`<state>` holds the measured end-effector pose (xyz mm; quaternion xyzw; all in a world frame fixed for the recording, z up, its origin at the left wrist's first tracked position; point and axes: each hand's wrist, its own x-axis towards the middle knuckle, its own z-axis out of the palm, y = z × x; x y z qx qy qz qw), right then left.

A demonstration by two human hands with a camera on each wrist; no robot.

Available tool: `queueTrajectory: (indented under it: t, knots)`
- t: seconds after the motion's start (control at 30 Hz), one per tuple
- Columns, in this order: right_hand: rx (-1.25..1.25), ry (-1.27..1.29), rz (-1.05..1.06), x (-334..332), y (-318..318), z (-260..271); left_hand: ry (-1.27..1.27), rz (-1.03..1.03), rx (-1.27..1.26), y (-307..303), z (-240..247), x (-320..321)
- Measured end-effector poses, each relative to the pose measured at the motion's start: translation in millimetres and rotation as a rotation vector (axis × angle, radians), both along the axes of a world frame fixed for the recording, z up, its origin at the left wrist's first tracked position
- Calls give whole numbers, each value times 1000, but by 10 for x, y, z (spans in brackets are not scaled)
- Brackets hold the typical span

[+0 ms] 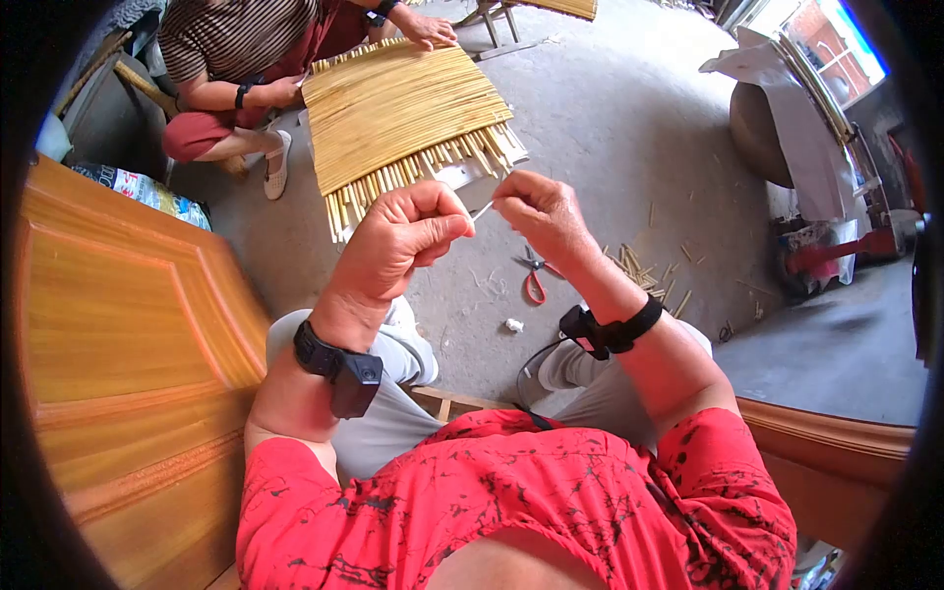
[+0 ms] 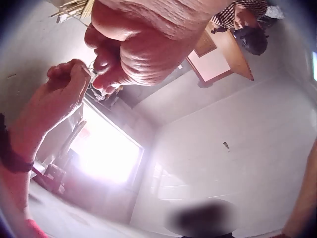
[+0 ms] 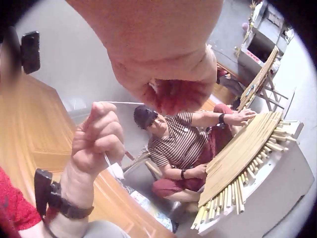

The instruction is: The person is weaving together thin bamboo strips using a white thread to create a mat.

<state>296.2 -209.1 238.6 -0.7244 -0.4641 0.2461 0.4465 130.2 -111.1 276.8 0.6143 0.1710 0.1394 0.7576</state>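
A thin white string runs taut across the short gap between the two hands. My left hand pinches one end with its fingers curled in, and my right hand pinches the other. Seen from the right wrist, the string leaves the left hand's thumb and fingertips, while a loose length with a white piece hangs below that hand. Just beyond the hands lies a mat of straw-coloured sticks, its stick ends uneven along the near side.
Red-handled scissors and scattered cut sticks lie on the concrete floor. Another person in a striped shirt sits across the mat with a hand on it. A wooden door panel stands at the left.
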Motion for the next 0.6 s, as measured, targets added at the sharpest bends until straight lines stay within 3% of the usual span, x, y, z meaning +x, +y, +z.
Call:
queueTrajectory:
  t: [0.07,0.13,0.2,0.3,0.37,0.4,0.6]
  knots:
    - [147,598,333,-71,19,-70,-259,-2,-363,-76,28,32]
    - [135,899,620,-258,-55,-138,-313,39,-346,-129,45,106]
    - [92,746,833,-407,-117,-48,-443,184,-356,-139,100,168]
    - [-87,903,807,-409,-170,-93,-484,336,-323,110,123,115]
    - [-155,945,470,-351,-225,26,-515,434,-289,303,183,-26]
    - [-136,941,406,-321,-223,35,-536,483,-259,391,232,-111]
    - [-148,871,360,-154,-206,-18,-604,684,-105,511,324,-549]
